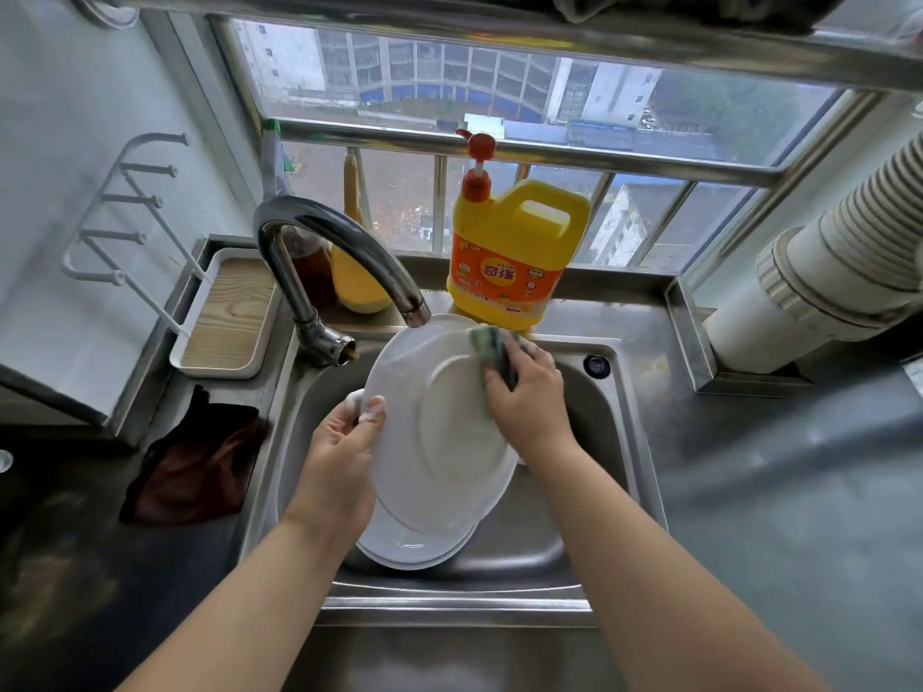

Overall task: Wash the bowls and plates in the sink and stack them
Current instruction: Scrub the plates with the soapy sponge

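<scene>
Scrubbing the underside of a large white oval ceramic plate [439, 432] over the stainless steel sink [607, 442], I am partway through the washing step, with nothing yet stacked that I can see. My left hand [344, 442] is gripping the plate's left rim, thumb curled over the edge and flecked with suds, fingers hidden behind it, and is tilting the plate up so that its ringed base is facing me. My right hand [529, 397] is closing round a green and dark scouring sponge [494, 349], fingers curled over it and pressing it against the plate's upper right edge, wrist angled down and inward from the right. The plate's far rim is sitting just beneath the spout of the curved chrome tap [344, 257], from which I am seeing no water running. A second white plate [414, 546] is lying lower in the basin, partly covered by the one in hand. Judging from this, the next move is calling for a sweep of the sponge across the rest of the base, then a rinse under the tap, with a firm left-hand hold, as the soapy rim is likely to be slippery. A yellow detergent jug with an orange pump [514, 252] is standing on the ledge behind the sink, and a dark brown cloth [200, 462] is lying on the counter to the left.
</scene>
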Demonstrator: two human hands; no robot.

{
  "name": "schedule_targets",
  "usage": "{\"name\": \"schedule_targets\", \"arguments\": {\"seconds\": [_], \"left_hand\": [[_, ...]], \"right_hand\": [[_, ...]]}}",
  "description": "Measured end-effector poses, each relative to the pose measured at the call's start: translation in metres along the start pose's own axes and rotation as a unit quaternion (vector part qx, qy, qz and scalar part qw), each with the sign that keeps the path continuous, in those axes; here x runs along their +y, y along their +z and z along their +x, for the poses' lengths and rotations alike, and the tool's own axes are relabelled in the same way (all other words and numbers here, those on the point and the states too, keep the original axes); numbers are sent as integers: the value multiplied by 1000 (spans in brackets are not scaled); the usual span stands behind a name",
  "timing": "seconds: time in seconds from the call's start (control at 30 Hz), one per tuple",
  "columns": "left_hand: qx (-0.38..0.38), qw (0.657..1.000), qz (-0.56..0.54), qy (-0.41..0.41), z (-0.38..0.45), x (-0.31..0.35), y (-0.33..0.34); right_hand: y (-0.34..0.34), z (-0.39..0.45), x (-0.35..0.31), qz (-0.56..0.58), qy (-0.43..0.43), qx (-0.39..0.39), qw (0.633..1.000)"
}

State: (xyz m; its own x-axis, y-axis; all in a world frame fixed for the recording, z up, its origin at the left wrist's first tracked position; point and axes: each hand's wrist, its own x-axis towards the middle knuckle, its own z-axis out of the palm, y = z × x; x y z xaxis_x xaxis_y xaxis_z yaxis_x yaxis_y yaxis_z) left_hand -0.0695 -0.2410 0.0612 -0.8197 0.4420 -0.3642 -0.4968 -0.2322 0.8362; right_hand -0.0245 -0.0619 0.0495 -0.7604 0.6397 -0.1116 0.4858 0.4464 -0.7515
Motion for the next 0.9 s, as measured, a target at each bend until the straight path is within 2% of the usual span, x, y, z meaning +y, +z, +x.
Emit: {"name": "schedule_targets", "arguments": {"seconds": [0.07,0.1,0.23,0.3,0.37,0.5,0.67,0.77,0.83,0.9], "left_hand": [[-10,1000,9,-1,-2,0,0],[-16,1000,23,1,-3,0,1],[-41,995,85,22,-6,-2,6],[-49,995,88,24,-8,-2,7],[-45,996,70,21,-8,-1,7],[-30,999,24,30,-7,0,3],[-11,997,-76,19,0,0,-5],[-6,994,-106,-7,-2,-5,-8],[-16,991,-125,-39,-6,-10,-12],[-61,986,-141,-66,-11,-15,-19]], "right_hand": [[-5,1,4,-5,43,13,999],[-6,-3,1,-11,35,22,999],[2,-20,-29,-18,-143,12,989],[5,-17,-38,-34,-172,1,985],[3,-6,-34,-17,-123,6,992],[-5,12,0,40,32,14,999],[-1,-15,29,172,177,7,969],[5,-31,36,267,219,12,938],[7,-34,40,312,219,27,924],[2,-34,41,335,190,47,922]]}}
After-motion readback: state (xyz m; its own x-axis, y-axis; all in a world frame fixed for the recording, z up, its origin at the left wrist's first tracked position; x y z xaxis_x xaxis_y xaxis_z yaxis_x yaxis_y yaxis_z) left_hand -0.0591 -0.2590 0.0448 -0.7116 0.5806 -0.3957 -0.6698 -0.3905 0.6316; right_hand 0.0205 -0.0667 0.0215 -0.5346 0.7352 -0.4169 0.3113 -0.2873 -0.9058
